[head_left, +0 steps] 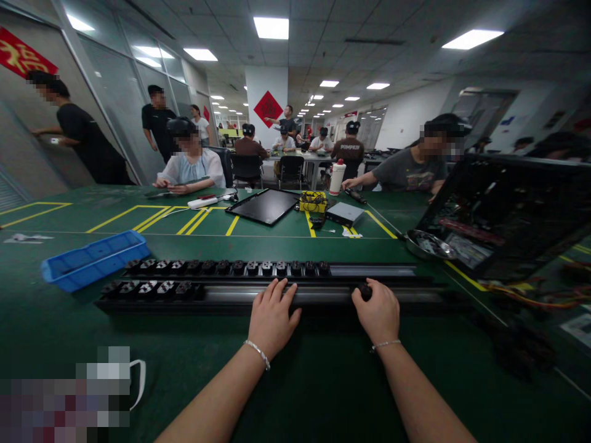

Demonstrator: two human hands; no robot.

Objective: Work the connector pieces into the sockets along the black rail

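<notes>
Two long black rails lie side by side across the green table. The far rail [369, 271] carries a long row of small black clips [231, 267]; the near rail [221, 296] has several clips [148, 288] at its left end. My left hand [272, 317] lies flat with fingers stretched onto the near rail. My right hand [378, 312] is closed in a pinch on one small black clip [365, 291] sitting on the near rail.
A blue plastic bin [92, 258] stands at the left, a metal bowl [427, 245] and a tilted open black chassis [508, 215] at the right. Farther back lie a black panel [263, 206], a yellow box [314, 201] and a grey box [345, 213]. Several seated people work beyond.
</notes>
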